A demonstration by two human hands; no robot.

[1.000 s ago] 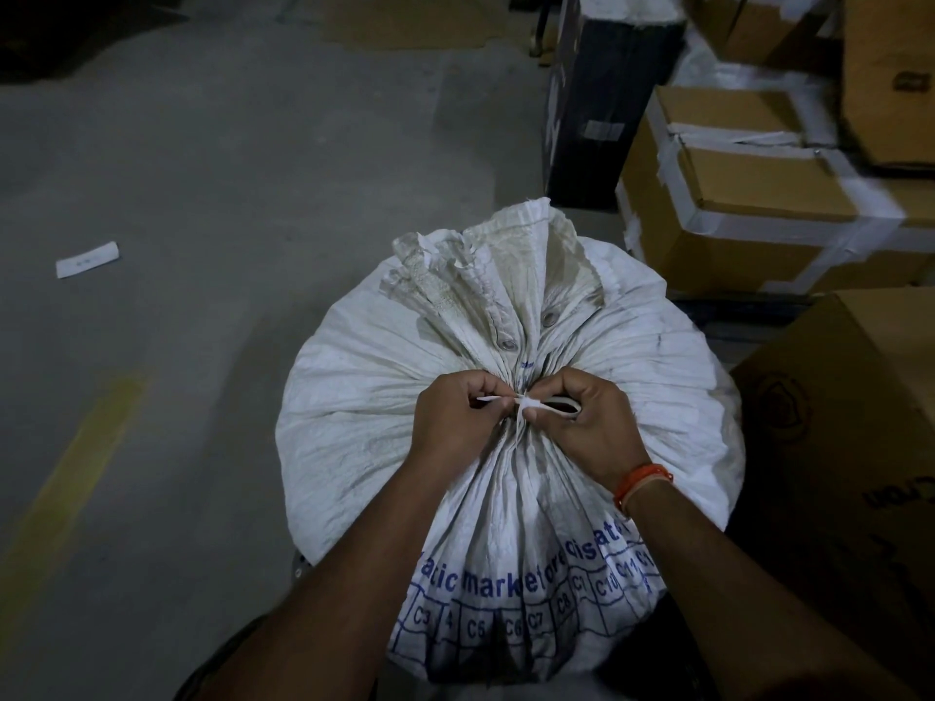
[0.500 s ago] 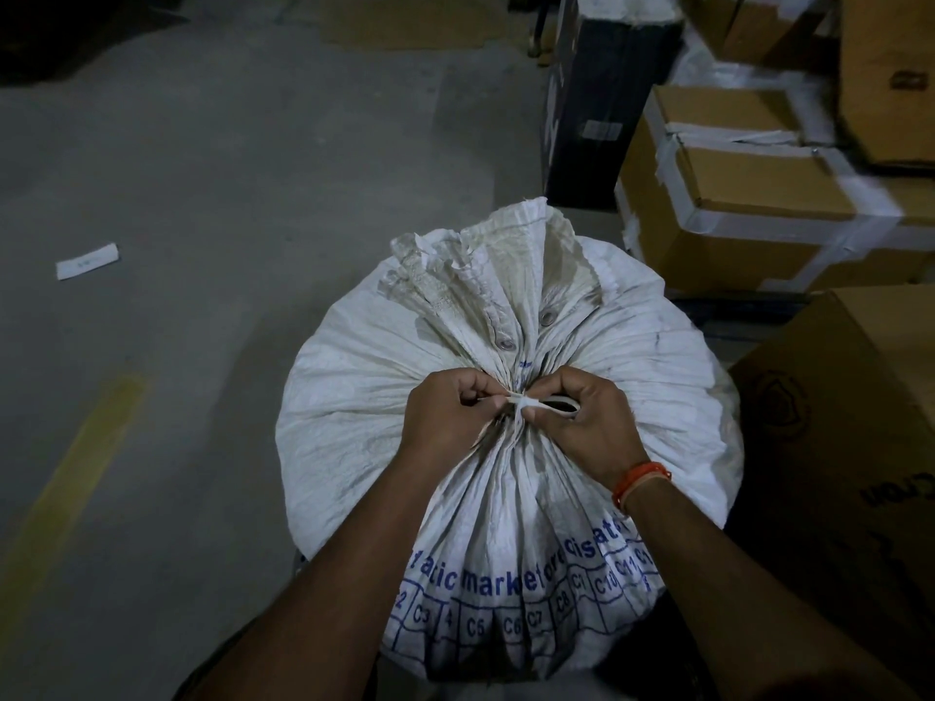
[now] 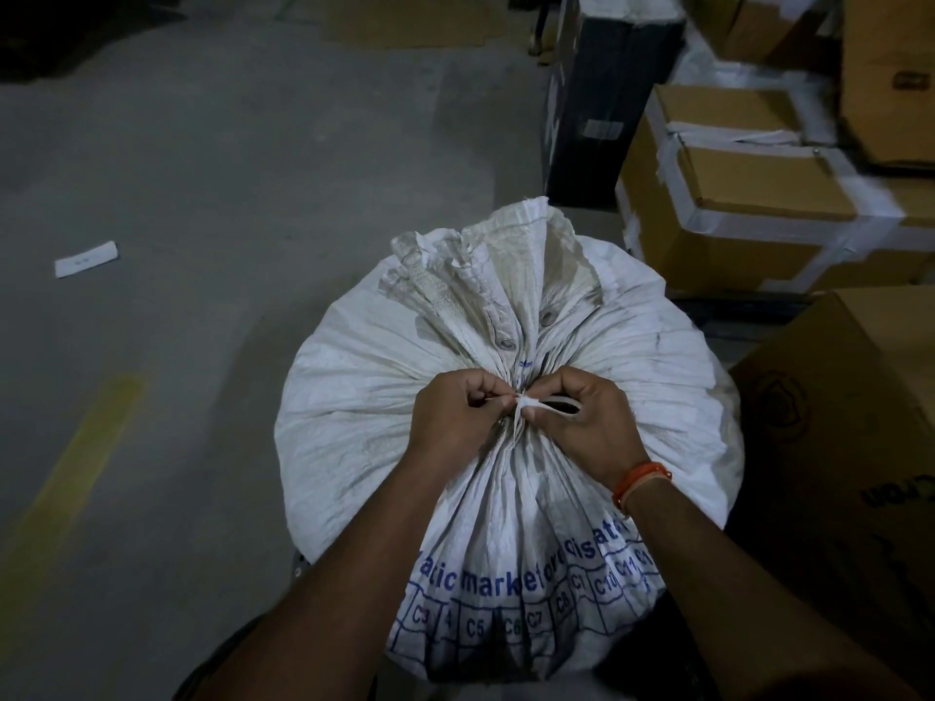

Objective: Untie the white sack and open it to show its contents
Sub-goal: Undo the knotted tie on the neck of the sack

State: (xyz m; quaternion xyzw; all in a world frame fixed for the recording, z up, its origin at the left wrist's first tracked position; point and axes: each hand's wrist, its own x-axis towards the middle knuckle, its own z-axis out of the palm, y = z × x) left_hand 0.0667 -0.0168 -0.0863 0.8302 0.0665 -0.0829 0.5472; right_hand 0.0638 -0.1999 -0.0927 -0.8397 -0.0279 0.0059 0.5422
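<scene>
A full white woven sack (image 3: 354,397) with blue print stands on the floor in front of me, its neck gathered and bound by a white tie (image 3: 523,404). The flap of the mouth fans out behind the knot. My left hand (image 3: 450,422) pinches one end of the tie on the knot's left side. On the right, my right hand (image 3: 582,422), with an orange band at the wrist, pinches the knot, and a loop of the tie sticks out past its fingers. The sack is closed and its contents are hidden.
Taped cardboard boxes (image 3: 733,204) are stacked at the right, with a black box (image 3: 602,93) behind the sack and another carton (image 3: 850,447) close at the right. Grey concrete floor (image 3: 202,169) spreads to the left, with a yellow line (image 3: 66,473) and a white paper scrap (image 3: 86,259).
My hands have stayed at the knot, with the fingers shifting slightly on the tie. The sack is still tied.
</scene>
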